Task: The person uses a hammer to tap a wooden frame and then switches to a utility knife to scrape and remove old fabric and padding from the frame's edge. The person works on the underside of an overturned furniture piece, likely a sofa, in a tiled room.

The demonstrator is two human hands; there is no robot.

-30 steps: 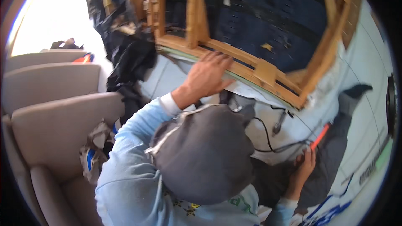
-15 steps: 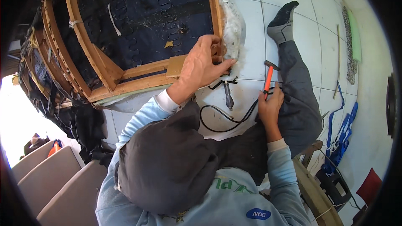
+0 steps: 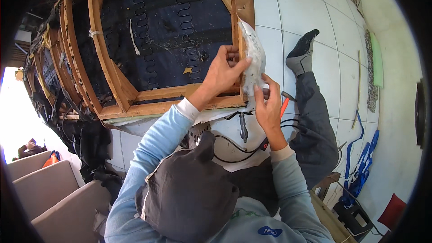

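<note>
My left hand (image 3: 221,74) is wrapped over the side rail of a wooden furniture frame (image 3: 180,104) near its corner, with the thumb resting on white fluffy padding (image 3: 255,60). That padding hangs along the outer right side of the rail. My right hand (image 3: 268,112) holds the lower end of the padding between thumb and fingers. Just beyond the right hand, a hammer (image 3: 285,104) with an orange handle lies by my leg, its handle partly hidden. A dark-handled tool (image 3: 243,130) rests on the floor below the frame's corner.
Zigzag springs (image 3: 183,9) and dark cloth fill the frame. A black cable (image 3: 229,143) loops across the white tiled floor (image 3: 274,13). My outstretched leg (image 3: 315,121) lies at right, with blue straps (image 3: 362,166) beyond it. Beige panels (image 3: 49,184) stand at lower left.
My right hand has let go of the hammer and moved up and left to the padding. The hammer now lies on the floor. My left hand still grips the rail.
</note>
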